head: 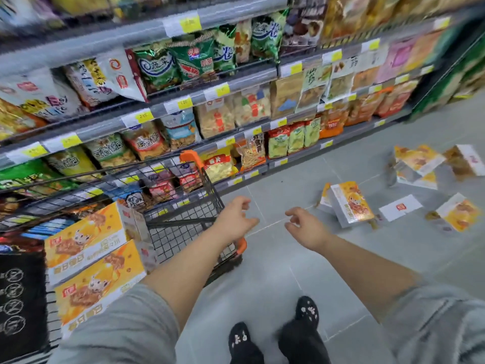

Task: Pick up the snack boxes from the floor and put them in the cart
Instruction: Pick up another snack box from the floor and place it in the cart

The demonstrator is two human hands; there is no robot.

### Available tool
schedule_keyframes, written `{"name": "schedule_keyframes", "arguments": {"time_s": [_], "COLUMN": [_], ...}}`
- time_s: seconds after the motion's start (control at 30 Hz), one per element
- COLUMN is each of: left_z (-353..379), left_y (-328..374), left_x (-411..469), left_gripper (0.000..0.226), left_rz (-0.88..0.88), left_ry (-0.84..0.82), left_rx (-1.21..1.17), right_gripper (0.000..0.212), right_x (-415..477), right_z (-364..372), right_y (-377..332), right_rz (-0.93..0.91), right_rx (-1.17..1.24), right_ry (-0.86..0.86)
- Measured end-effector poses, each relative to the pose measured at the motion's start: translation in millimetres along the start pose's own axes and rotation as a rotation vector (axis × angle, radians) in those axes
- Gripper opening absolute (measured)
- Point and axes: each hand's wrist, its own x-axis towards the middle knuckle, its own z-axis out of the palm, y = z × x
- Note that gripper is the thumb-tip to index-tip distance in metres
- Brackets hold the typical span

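Two orange-and-white snack boxes point(89, 248) lie stacked in the black wire cart point(189, 206) at the left. Several more of the same boxes lie scattered on the grey floor at the right; the closest one point(350, 203) lies a short way beyond my right hand. A small pile of boxes point(417, 164) sits farther back. My left hand point(237, 216) hovers over the cart's near corner, fingers apart, holding nothing. My right hand point(304, 227) is stretched out above the floor, fingers loosely curled and empty.
Shelves point(183, 101) full of snack bags run along the left and back of the aisle. The cart has orange corner guards point(193, 157). A white card point(400, 207) lies on the floor among the boxes. My feet in dark slippers point(273, 334) stand on the tiles.
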Motion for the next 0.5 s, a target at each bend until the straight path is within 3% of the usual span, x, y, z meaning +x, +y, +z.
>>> {"name": "schedule_keyframes", "arguments": {"time_s": [0.5], "left_z": [198], "left_y": [182], "left_x": [113], "left_gripper": [0.053], "left_rz": [0.002], "left_ry": [-0.148], "left_rx": [0.023], "right_gripper": [0.036], "right_x": [13], "right_z": [-183], "right_y": [214], "right_rz": [0.345], "right_rx": [0.201], "right_ry": [0.147]}}
